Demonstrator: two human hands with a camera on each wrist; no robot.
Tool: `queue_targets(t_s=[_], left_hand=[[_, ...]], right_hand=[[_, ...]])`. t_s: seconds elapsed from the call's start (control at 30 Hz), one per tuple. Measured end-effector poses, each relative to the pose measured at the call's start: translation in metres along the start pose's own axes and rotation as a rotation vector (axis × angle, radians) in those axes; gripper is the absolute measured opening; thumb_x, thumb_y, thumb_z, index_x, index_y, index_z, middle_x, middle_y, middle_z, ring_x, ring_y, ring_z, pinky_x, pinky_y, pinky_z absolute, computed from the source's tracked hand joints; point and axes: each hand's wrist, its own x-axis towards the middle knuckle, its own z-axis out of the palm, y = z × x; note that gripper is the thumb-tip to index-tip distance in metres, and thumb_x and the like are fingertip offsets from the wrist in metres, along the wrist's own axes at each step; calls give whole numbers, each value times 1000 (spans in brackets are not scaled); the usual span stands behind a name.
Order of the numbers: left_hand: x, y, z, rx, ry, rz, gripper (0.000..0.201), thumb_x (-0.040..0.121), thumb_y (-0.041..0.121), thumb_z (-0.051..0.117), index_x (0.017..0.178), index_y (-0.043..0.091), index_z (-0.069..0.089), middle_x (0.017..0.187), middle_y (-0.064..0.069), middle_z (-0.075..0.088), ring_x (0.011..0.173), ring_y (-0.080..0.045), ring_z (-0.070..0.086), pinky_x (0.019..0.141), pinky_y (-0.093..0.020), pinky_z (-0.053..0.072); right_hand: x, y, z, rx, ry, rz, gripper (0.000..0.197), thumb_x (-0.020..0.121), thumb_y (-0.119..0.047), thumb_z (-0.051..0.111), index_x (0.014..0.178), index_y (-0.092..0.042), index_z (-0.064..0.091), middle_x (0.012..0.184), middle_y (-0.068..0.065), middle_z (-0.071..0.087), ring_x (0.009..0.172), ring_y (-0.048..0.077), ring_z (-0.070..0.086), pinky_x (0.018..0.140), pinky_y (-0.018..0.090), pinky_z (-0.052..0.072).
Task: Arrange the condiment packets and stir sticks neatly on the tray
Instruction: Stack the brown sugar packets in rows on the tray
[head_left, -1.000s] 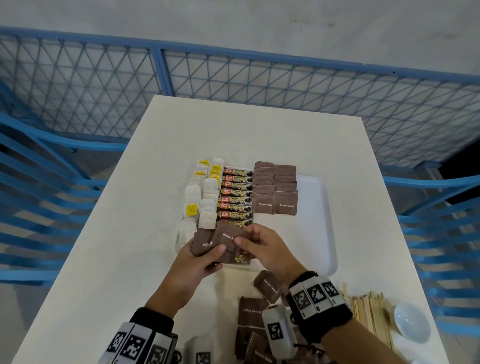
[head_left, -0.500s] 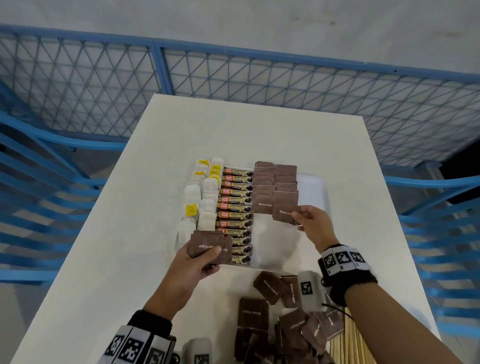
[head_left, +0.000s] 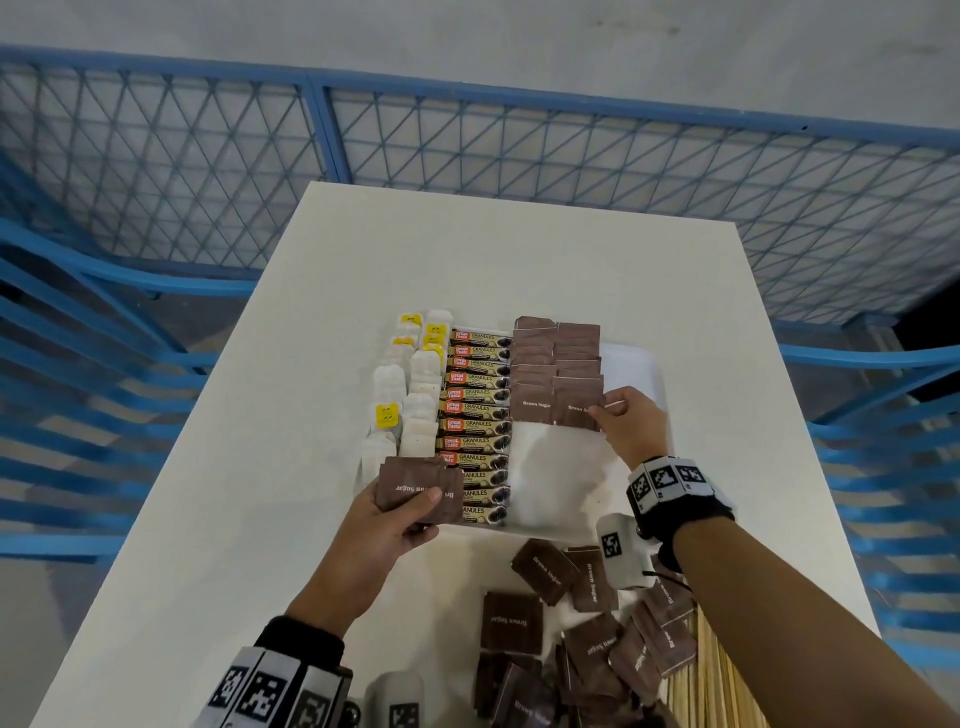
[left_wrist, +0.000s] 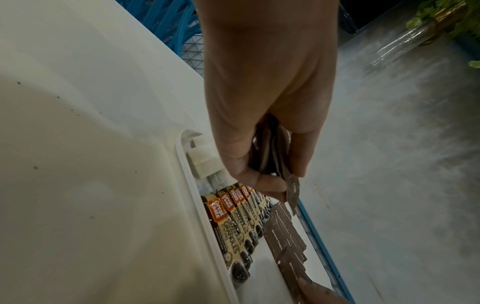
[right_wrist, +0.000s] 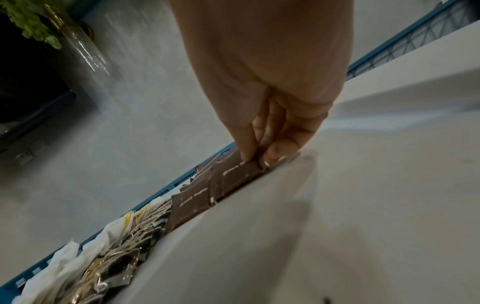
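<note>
Soft, even light fell from above in the head view, which was fairly sharp, though the blue fence (head_left: 467, 150) bowed at the edges. My wrist views were dimmer and grainy. My left hand (left_wrist: 270, 107) loomed dark and blurred against the pale table (left_wrist: 78, 144). My right hand (right_wrist: 267, 82) was smeared, casting a faint shadow on the tray (right_wrist: 337, 205).

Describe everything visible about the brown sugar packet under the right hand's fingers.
The brown sugar packet is a flat, dark brown, roughly square sachet, paper-like, printed "Brown Sugar" in white. It lies at the near end of the right-hand brown column on the white tray, overlapping the packet behind it and beside the left column's front packet. The right hand pinches its right edge between thumb and fingers.
</note>
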Motion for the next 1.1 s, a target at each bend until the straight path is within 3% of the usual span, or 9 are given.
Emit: queue_targets(t_s=[0.13, 0.27, 0.37, 0.47, 0.57, 0.67, 0.77, 1.0, 1.1], left_hand=[[0, 1, 0, -26, -10, 3, 19, 88, 2, 57, 100, 15, 63, 87, 0, 74, 75, -10, 69, 61, -21, 55], [1, 3, 1, -86, -27, -11, 20, 90, -1, 52, 99, 14, 62, 83, -1, 73, 72, -10, 69, 68, -27, 56], [1, 3, 2, -114, -38, -17, 24, 90, -4, 48, 99, 13, 62, 80, -1, 73, 71, -10, 68, 73, -32, 52], [0, 3, 3, -99, -56, -14, 25, 91, -6, 47, 103, 10, 61, 82, -2, 72, 69, -10, 69, 71, -30, 55], [-1, 3, 4, -67, -65, -1, 26, 90, -6, 49, 104, 13, 61, 88, -2, 73, 75, -12, 69, 70, -27, 57], [-2, 3, 5, -47, -58, 3, 26, 88, -4, 54, 103, 15, 61, 91, -2, 73, 80, -15, 69, 67, -24, 56], [-1, 3, 5, -12, -50, 10, 26, 86, -2, 58, 104, 16, 62, 91, -2, 73, 82, -15, 69, 64, -22, 54], [-4, 0, 6, 82, -38, 19, 27, 82, 3, 66, 105, 18, 64, 88, 1, 74, 81, -14, 67, 64, -23, 50], [-4, 1, 5, 26, -33, 16, 22, 84, 4, 63, 103, 17, 64, 85, 1, 74, 77, -12, 67, 63, -23, 51]], right_hand=[[2, 0, 4, 37, 11, -14, 18, 82, -17, 68, 94, -10, 58, 79, 7, 61, 77, 23, 58, 68, 27, 46], [-3, 1, 4, 12, 41, -60, 29, 81, -17, 69, 104, -7, 54, 89, 8, 58, 84, 23, 57, 76, 31, 45], [-16, -5, 6, 7, 76, -115, 31, 82, -14, 67, 108, -7, 53, 100, 10, 54, 85, 20, 52, 73, 23, 39], [-40, -17, 11, 32, 32, -194, 21, 84, -14, 66, 102, -8, 58, 96, 6, 59, 83, 17, 55, 64, 11, 37], [-73, -37, 13, 96, -162, -244, 8, 89, -21, 61, 93, -14, 61, 85, -3, 62, 74, 7, 55, 62, 5, 42], [-103, -52, 17, 171, -480, -275, 10, 91, -31, 55, 84, -25, 58, 82, -1, 64, 70, 7, 55, 60, 9, 42], [-120, -56, 24, 276, -640, -241, 6, 86, -30, 63, 85, -24, 62, 80, -5, 64, 68, 3, 56, 58, 9, 42], [-130, -60, 37, 336, -605, -282, 11, 81, -22, 70, 86, -24, 60, 86, -2, 61, 77, 7, 56, 70, 19, 48], [-128, -60, 35, 381, -488, -268, 17, 81, -17, 70, 88, -29, 60, 76, -3, 53, 70, 7, 50, 65, 19, 46]])
